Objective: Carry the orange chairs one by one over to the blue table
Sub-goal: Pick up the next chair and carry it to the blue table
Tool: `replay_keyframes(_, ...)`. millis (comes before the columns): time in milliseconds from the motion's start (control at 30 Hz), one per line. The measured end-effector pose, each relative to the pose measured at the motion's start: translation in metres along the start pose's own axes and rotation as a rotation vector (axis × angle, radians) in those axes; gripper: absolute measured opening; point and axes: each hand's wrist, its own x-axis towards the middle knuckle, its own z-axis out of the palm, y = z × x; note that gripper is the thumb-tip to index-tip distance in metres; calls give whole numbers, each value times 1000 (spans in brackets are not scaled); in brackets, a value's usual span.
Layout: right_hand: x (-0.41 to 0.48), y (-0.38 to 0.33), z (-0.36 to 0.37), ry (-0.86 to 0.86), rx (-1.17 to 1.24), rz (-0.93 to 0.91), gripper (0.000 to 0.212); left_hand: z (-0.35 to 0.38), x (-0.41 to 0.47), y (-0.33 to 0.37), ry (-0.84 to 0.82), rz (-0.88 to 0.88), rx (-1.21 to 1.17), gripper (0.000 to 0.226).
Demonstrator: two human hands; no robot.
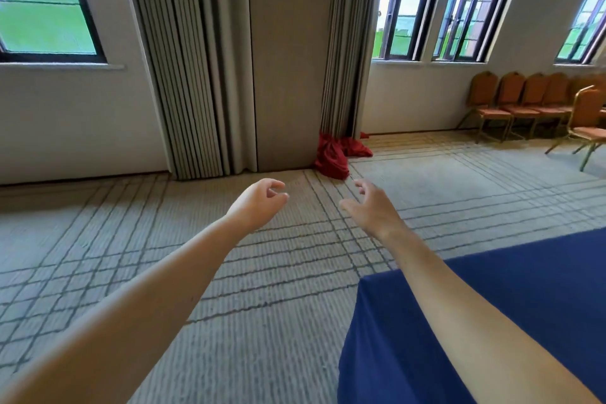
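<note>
Both left hand (257,203) and right hand (373,208) hang loose-fingered, empty, orange chairs (524,98) far off rightward.

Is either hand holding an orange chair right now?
No, the left hand and right hand are empty; the orange chairs stand by the wall.

The blue cloth-covered table (410,338) at lower right is cut off by the right and bottom edges, and a bare forearm (459,302) crosses its top. At the right edge, the row of orange padded chairs with gold metal frames (511,98) runs out of view. A lone orange chair (585,111) in front hides the row's far end, and its own seat is clipped.
</note>
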Motion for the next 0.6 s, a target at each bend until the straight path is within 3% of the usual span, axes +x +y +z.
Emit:
replay_keyframes(400, 295, -6, 46, 209, 4, 171, 65, 8, 369, -30, -181, 179, 35, 36)
replay_keyframes(600, 372, 32, 36, 263, -7, 331, 66, 58, 479, -27, -309, 233, 36, 34)
